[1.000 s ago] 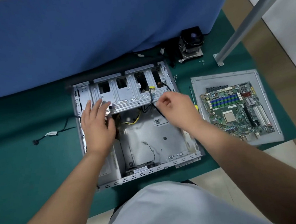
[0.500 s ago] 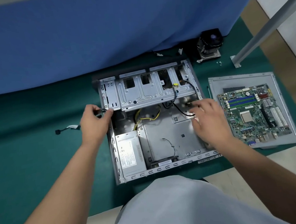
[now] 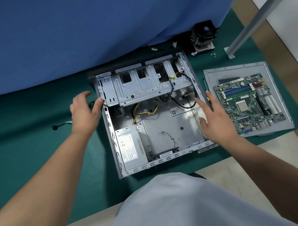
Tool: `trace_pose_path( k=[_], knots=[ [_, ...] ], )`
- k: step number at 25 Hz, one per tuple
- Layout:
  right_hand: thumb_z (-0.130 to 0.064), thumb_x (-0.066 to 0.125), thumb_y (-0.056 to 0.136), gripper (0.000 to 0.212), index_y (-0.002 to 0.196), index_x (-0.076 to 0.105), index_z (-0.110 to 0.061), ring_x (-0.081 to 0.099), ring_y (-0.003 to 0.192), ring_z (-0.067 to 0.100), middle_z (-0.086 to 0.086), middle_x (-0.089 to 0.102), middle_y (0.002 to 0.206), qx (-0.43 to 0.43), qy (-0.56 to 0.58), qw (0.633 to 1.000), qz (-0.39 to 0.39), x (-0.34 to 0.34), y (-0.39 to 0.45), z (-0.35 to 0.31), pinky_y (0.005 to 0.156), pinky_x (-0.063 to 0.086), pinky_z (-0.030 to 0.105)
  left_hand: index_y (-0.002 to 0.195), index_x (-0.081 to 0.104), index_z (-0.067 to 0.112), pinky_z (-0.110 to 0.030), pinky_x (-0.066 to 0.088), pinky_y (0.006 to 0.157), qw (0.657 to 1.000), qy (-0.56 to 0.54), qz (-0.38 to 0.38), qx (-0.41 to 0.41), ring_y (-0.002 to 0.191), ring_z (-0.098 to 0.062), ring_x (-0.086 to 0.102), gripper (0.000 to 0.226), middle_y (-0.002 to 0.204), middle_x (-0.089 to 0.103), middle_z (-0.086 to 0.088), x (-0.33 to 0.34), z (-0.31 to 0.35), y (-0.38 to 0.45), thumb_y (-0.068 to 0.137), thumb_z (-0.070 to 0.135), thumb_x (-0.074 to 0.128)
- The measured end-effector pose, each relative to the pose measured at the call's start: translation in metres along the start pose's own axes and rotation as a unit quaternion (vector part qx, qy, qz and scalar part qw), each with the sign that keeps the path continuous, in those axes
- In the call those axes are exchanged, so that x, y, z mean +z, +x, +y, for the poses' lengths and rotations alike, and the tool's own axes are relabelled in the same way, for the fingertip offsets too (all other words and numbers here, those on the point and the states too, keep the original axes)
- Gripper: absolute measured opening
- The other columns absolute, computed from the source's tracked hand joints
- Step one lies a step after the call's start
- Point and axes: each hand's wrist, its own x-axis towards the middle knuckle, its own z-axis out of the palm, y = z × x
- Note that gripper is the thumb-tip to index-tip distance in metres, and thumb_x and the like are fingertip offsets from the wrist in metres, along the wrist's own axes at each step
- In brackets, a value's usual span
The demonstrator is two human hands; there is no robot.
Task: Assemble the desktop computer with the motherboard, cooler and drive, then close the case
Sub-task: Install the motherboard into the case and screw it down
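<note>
The open grey computer case (image 3: 166,124) lies flat on the green mat, with a power supply (image 3: 129,146) at its near left and a drive cage (image 3: 141,84) across the back. My left hand (image 3: 83,112) is outside the case's left wall, fingers loose, its thumb tip touching a black cable at the wall's edge. My right hand (image 3: 216,118) hovers over the case's right wall with straight, spread fingers and holds nothing. The green motherboard (image 3: 250,102) rests on the grey side panel (image 3: 276,68) to the right. The black cooler (image 3: 203,35) stands behind the case.
A screwdriver (image 3: 204,85) with a yellow handle lies between case and side panel. Small screws (image 3: 213,55) sit near a slanted metal post (image 3: 255,15). A loose cable (image 3: 61,124) lies on the mat at the left. A blue cloth hangs behind.
My left hand slid off the drive cage to the case's left wall. My right hand left the cables near the cage, moved to the right wall and opened.
</note>
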Motion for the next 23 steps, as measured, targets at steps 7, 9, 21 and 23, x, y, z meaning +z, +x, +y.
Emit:
trace_pose_path(
  k=[7, 9, 21, 23],
  knots=[
    [-0.017, 0.051, 0.101, 0.068, 0.160, 0.018, -0.020, 0.061, 0.112, 0.036, 0.005, 0.040, 0.154, 0.130, 0.122, 0.984, -0.029, -0.002, -0.010, -0.004, 0.086, 0.053, 0.044, 0.145, 0.048, 0.032, -0.049, 0.027, 0.119, 0.928, 0.222, -0.083, 0.287, 0.148, -0.028, 0.031, 0.053, 0.161, 0.037, 0.001, 0.034, 0.065, -0.016, 0.096, 0.043, 0.062],
    [-0.015, 0.048, 0.100, 0.062, 0.157, 0.023, -0.018, 0.060, 0.096, 0.032, 0.008, 0.052, 0.122, 0.178, 0.162, 0.967, -0.078, -0.002, -0.019, 0.001, 0.078, 0.049, 0.038, 0.151, 0.038, 0.039, -0.049, 0.017, 0.125, 0.902, 0.285, -0.137, 0.293, 0.154, -0.028, 0.021, 0.061, 0.168, 0.025, 0.003, 0.042, 0.074, -0.007, 0.096, 0.035, 0.064],
    [-0.016, 0.051, 0.101, 0.047, 0.142, 0.032, -0.005, 0.059, 0.103, 0.041, 0.020, 0.050, 0.136, 0.218, 0.115, 0.968, -0.048, 0.010, -0.042, -0.008, 0.079, 0.041, 0.040, 0.120, 0.059, 0.015, -0.043, 0.055, 0.079, 0.908, 0.225, -0.237, 0.261, 0.099, -0.032, 0.064, 0.029, 0.112, 0.063, -0.007, 0.065, 0.104, -0.050, 0.101, 0.035, 0.049],
    [-0.014, 0.050, 0.099, 0.040, 0.135, 0.035, -0.004, 0.053, 0.085, 0.036, 0.019, 0.051, 0.128, 0.217, 0.097, 0.971, -0.035, 0.012, -0.043, -0.010, 0.073, 0.037, 0.037, 0.136, 0.050, 0.009, -0.044, 0.052, 0.087, 0.903, 0.301, -0.286, 0.113, 0.114, -0.037, 0.060, 0.048, 0.132, 0.052, -0.014, 0.081, 0.109, -0.049, 0.099, 0.041, 0.054]
  ],
)
